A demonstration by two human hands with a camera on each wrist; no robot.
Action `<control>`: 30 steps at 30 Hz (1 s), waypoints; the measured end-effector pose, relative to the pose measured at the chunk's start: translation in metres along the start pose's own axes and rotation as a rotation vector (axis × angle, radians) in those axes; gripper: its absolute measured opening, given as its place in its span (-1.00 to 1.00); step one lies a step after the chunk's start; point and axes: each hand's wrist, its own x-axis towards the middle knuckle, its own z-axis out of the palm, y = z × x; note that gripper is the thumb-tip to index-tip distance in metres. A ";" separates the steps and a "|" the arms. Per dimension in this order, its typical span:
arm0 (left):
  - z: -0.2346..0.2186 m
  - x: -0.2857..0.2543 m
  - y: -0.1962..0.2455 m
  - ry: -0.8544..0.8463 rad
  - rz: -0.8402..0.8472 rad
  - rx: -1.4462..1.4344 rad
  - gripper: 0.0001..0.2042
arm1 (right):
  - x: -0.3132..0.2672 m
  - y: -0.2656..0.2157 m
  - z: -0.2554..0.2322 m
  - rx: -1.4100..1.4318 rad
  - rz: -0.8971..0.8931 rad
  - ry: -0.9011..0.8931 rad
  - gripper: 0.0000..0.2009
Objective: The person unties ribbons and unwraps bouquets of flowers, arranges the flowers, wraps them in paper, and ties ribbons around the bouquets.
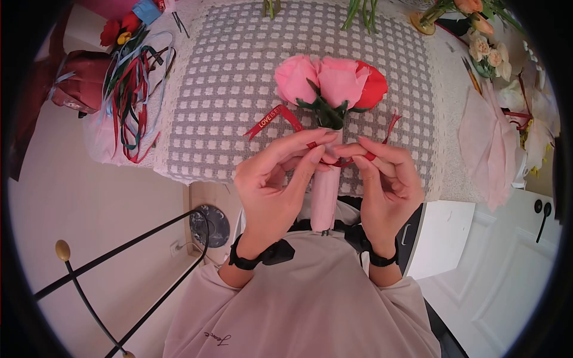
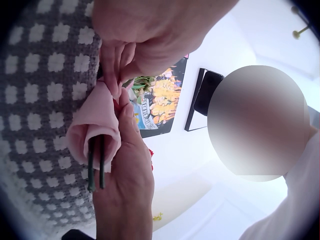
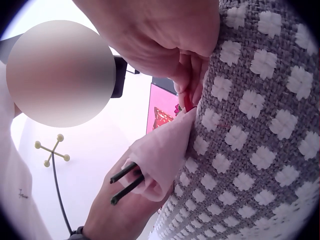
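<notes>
A small bouquet lies on the checked cloth, with two pink roses (image 1: 296, 80) and a red rose (image 1: 375, 86). Its stems are wrapped in pale pink paper (image 1: 325, 203); two green stem ends (image 3: 127, 190) poke out of the bottom. Around the upper part of the wrap runs a red ribbon (image 1: 271, 122) with printed lettering. My left hand (image 1: 262, 182) pinches the ribbon at the left side of the wrap, its fingertips against the paper. On the right, my right hand (image 1: 391, 182) pinches the ribbon between thumb and fingers, and a loose tail sticks up past it.
Loose ribbons (image 1: 134, 95) hang in a bundle at the left edge of the table. Pale pink wrapping material (image 1: 489, 143) and cream flowers (image 1: 486, 51) lie to the right. Green stems (image 1: 361, 15) show at the far edge of the checked cloth (image 1: 227, 71).
</notes>
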 end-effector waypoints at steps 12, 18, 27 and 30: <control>-0.005 -0.002 0.002 -0.019 -0.035 0.023 -0.68 | -0.002 0.008 -0.001 -0.060 -0.081 0.013 -0.76; 0.000 -0.002 -0.001 0.005 -0.048 0.036 -0.75 | 0.003 0.009 0.001 -0.112 -0.153 0.021 -0.81; -0.007 0.001 -0.004 -0.084 0.035 0.163 -0.81 | 0.009 -0.002 -0.006 0.027 0.118 0.089 -0.90; -0.004 0.002 -0.001 -0.092 0.005 0.137 -0.82 | 0.012 -0.004 -0.010 0.061 0.148 0.061 -0.90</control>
